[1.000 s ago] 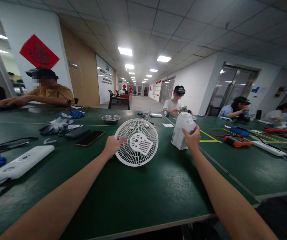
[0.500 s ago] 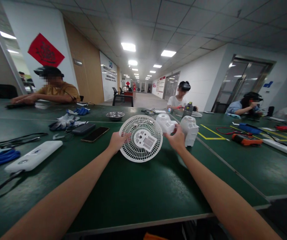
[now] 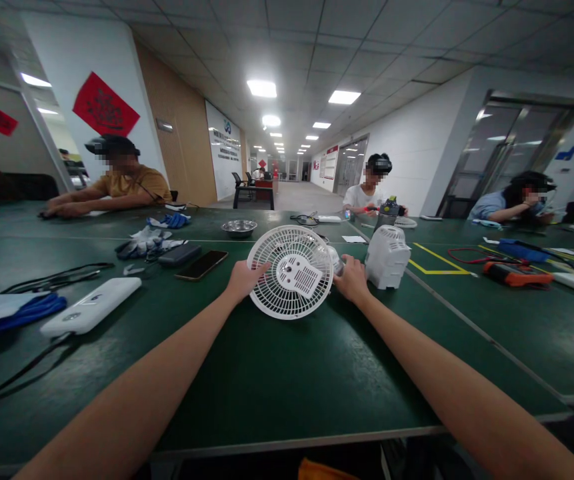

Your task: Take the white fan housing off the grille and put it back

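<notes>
A round white fan grille (image 3: 301,275) is held tilted above the green table, its slotted centre plate facing me. My left hand (image 3: 243,280) is closed on its left rim, the thumb lying over the bars. My right hand (image 3: 353,277) is closed round a rounded white plastic fan housing (image 3: 335,257) behind the grille's right edge. Most of that housing is hidden by the grille and my fingers. Just right of my right hand, a vented white plastic casing (image 3: 388,257) stands upright on the table.
On the left lie a phone (image 3: 201,265), a dark case (image 3: 180,255), gloves (image 3: 144,241) and a white power bank (image 3: 91,307) with a cable. A metal bowl (image 3: 239,229) sits beyond the grille. An orange multimeter (image 3: 517,275) lies right. Several people sit around the table.
My right hand has brought the white housing leftward and lower, behind the grille's right edge, so less of it shows. The whole view has shifted slightly; the grille is still in my left hand.
</notes>
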Demonstrator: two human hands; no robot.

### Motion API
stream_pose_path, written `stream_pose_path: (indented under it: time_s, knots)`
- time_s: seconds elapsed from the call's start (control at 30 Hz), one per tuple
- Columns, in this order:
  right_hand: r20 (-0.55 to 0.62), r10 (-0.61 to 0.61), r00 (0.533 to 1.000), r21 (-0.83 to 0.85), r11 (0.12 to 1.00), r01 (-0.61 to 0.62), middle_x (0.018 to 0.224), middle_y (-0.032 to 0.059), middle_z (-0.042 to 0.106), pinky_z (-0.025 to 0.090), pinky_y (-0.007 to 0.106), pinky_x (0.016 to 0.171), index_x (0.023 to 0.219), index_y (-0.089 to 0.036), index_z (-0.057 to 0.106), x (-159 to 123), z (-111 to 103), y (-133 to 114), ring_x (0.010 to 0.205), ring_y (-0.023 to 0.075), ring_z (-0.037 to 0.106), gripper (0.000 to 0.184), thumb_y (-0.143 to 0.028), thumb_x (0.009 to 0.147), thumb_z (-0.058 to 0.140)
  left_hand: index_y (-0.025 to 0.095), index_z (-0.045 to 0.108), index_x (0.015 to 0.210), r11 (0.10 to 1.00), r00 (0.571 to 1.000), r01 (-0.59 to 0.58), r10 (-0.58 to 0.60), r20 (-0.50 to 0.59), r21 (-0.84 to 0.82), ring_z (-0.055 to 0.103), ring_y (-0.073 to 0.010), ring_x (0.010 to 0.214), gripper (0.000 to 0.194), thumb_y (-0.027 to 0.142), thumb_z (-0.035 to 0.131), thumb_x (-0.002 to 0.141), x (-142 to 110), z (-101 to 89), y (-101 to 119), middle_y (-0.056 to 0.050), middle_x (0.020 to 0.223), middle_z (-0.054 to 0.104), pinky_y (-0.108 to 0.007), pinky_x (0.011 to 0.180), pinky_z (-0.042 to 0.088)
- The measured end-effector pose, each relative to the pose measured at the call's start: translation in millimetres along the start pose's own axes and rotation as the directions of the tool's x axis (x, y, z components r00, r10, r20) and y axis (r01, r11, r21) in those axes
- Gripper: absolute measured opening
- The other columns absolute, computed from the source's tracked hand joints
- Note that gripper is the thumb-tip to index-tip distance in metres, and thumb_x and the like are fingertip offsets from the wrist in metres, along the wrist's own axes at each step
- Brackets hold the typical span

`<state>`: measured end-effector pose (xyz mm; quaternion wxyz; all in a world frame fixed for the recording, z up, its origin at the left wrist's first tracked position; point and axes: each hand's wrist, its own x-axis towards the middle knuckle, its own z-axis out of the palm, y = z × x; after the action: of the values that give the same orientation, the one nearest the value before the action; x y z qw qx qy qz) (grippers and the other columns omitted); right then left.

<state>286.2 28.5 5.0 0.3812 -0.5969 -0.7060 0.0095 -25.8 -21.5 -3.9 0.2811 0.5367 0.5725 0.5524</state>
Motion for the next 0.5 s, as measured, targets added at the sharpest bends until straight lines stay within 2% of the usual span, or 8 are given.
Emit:
stream_pose_path:
  time_s: [0.07,0.13,0.2,0.27,0.37,0.4,0.43,0.5]
  knots:
    - [-0.031,-0.047,0.998,0.209,0.976,0.052,0.131,0.0191,0.056,0.038,0.052,0.103,0.122,-0.016,0.057,-2.7,-9.0,-11.8,0.126,0.0366,0.047,0.051,-0.044,0.080,0.064,0.013,0.074,0.086,1.000,1.000,0.003,-0.003,0.002,0.011,0.074,-0.0264,0.071,0.032,0.042,0.078,0.073,0.5,-0.6,-1.4,-0.010,0.079,0.077,-0.037,0.067,0.059]
    - [0.098,-0.033,0.995,0.466,0.885,-0.017,0.118,0.0153,0.063,0.045,0.048,0.098,0.109,-0.017,0.063,-8.1,-16.0,-24.7,0.116,0.0325,0.054,0.039,-0.047,0.085,0.056,0.013,0.074,0.087,1.000,1.000,0.006,-0.006,0.006,0.015,0.074,-0.0260,0.071,0.033,0.043,0.078,0.074,0.3,-1.0,-1.4,-0.010,0.080,0.077,-0.037,0.066,0.058]
    - [0.265,-0.040,0.963,0.565,0.816,-0.122,0.096,0.0118,0.069,0.054,0.043,0.081,0.098,-0.018,0.065,-16.7,-18.6,-36.9,0.093,0.0275,0.064,0.042,-0.055,0.091,0.045,0.013,0.075,0.088,1.000,1.000,0.008,-0.008,0.007,0.023,0.074,-0.0256,0.070,0.034,0.044,0.077,0.074,-0.5,-1.1,0.1,-0.010,0.080,0.077,-0.036,0.066,0.058]
    - [0.466,-0.075,0.882,0.615,0.744,-0.262,0.080,0.0081,0.070,0.057,0.038,0.066,0.096,-0.019,0.065,-26.7,-17.3,-47.0,0.074,0.0225,0.066,0.051,-0.060,0.094,0.035,0.013,0.074,0.087,0.999,1.000,0.011,-0.011,-0.004,0.032,0.073,-0.0253,0.070,0.034,0.044,0.078,0.074,-1.9,-0.9,2.6,-0.010,0.079,0.077,-0.036,0.066,0.058]
    - [0.763,-0.199,0.615,0.626,0.465,-0.626,0.083,0.0067,0.071,0.058,0.037,0.069,0.102,-0.020,0.063,-38.5,-13.8,-56.9,0.076,0.0204,0.068,0.057,-0.065,0.094,0.029,0.014,0.074,0.084,0.999,1.000,-0.007,0.008,-0.027,0.039,0.073,-0.0249,0.070,0.032,0.043,0.078,0.074,-5.3,-0.2,6.6,-0.009,0.078,0.077,-0.035,0.066,0.057]
    - [0.791,-0.236,0.565,0.610,0.384,-0.693,0.086,0.0068,0.072,0.059,0.038,0.073,0.103,-0.020,0.062,-40.9,-13.2,-58.9,0.080,0.0206,0.069,0.057,-0.066,0.094,0.030,0.014,0.073,0.084,0.999,0.999,-0.021,0.022,-0.031,0.035,0.073,-0.0249,0.070,0.032,0.044,0.078,0.074,-6.5,0.1,7.6,-0.009,0.079,0.077,-0.035,0.066,0.057]
    - [0.792,-0.251,0.557,0.611,0.332,-0.719,0.088,0.0069,0.072,0.058,0.038,0.075,0.104,-0.020,0.062,-42.6,-12.8,-60.5,0.084,0.0209,0.070,0.056,-0.066,0.094,0.031,0.014,0.073,0.085,0.999,0.999,-0.036,0.037,-0.035,0.024,0.072,-0.0250,0.070,0.032,0.044,0.077,0.075,-7.4,0.4,8.1,-0.009,0.079,0.077,-0.035,0.065,0.057]
    - [0.762,-0.250,0.598,0.648,0.276,-0.710,0.094,0.0068,0.072,0.058,0.038,0.077,0.105,-0.021,0.062,-44.6,-12.2,-63.1,0.088,0.0215,0.070,0.052,-0.064,0.094,0.034,0.014,0.072,0.085,0.998,0.997,-0.063,0.063,-0.042,-0.018,0.072,-0.0247,0.070,0.038,0.050,0.073,0.077,-7.6,1.0,7.6,-0.009,0.080,0.076,-0.035,0.065,0.057]
